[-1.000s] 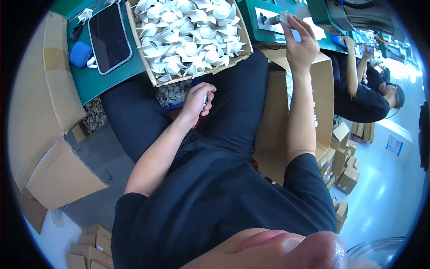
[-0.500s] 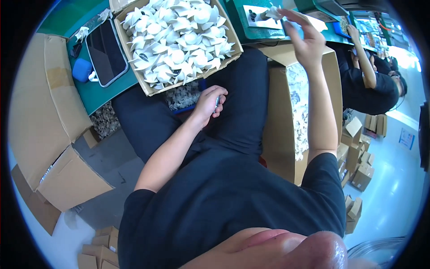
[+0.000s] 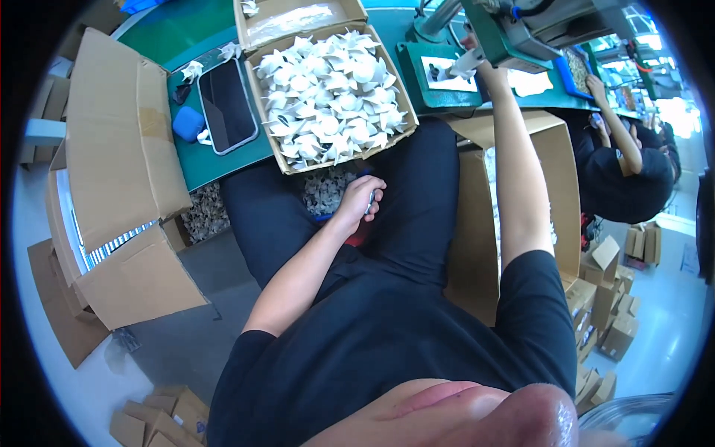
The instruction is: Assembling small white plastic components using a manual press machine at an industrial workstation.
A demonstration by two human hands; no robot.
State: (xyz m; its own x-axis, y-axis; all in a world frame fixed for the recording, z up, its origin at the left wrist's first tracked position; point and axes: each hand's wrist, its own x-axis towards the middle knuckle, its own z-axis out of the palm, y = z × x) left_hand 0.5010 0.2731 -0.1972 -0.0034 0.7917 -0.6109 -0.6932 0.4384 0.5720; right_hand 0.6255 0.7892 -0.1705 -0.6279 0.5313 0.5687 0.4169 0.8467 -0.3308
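Note:
My left hand (image 3: pixel 360 203) rests closed over my lap, below the box's front edge. A small greyish glint shows between its fingers, too little to name. My right hand (image 3: pixel 488 74) reaches forward to a green bench press (image 3: pixel 506 41), whose head covers part of its fingers. Next to those fingers is a white fan impeller (image 3: pixel 465 63), over the white plate (image 3: pixel 439 72) on the press base; whether the hand grips it is hidden. An open cardboard box (image 3: pixel 287 165) heaped with white impellers (image 3: pixel 335 97) sits at the table edge in front of me.
Left of the box lie a phone (image 3: pixel 227 104), a blue case (image 3: pixel 188 124) and loose white impellers. A tall carton (image 3: pixel 465 223) stands under my right arm. Small grey parts (image 3: pixel 328 190) fill a bin under the box. At the right, another person (image 3: pixel 625 179) works.
The view has shifted, bringing the press head into sight. My right hand has come closer to the press, beside the impeller, its fingers now partly hidden. My left hand stays closed.

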